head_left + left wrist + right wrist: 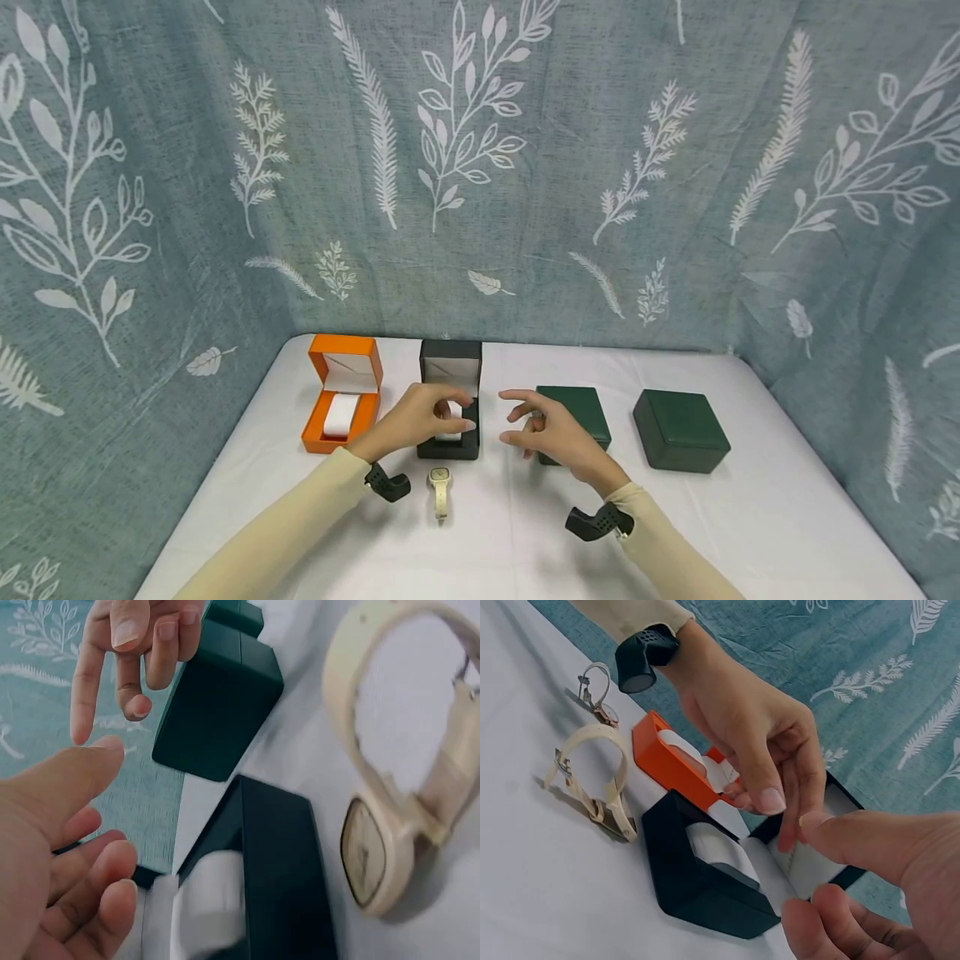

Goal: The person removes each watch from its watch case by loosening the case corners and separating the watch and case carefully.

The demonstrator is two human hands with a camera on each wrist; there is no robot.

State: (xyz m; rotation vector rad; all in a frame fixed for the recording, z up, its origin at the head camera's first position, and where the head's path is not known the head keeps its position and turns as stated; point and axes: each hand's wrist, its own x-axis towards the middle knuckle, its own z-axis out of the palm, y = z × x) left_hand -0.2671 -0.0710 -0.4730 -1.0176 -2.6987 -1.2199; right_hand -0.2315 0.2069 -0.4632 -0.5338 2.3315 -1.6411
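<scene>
My left hand (416,417) hovers over a black watch box (448,451), its fingers loosely bent with nothing between them. That box has its lid up, and a white cushion (214,900) sits inside. To the right of the box, my right hand (558,433) is in the air, fingers relaxed and holding nothing, overlapping a closed green box (577,406) in the head view. In front of the black box stands a cream wristwatch (439,492), its strap looped. The right wrist view shows another watch (600,705) farther along, which my left forearm hides from the head view.
At the left an orange watch box (318,437) is open with a white cushion inside. A second closed green box (681,431) stands at the right. A patterned cloth (480,167) hangs behind the white table (480,558). Dark cameras are strapped to both wrists.
</scene>
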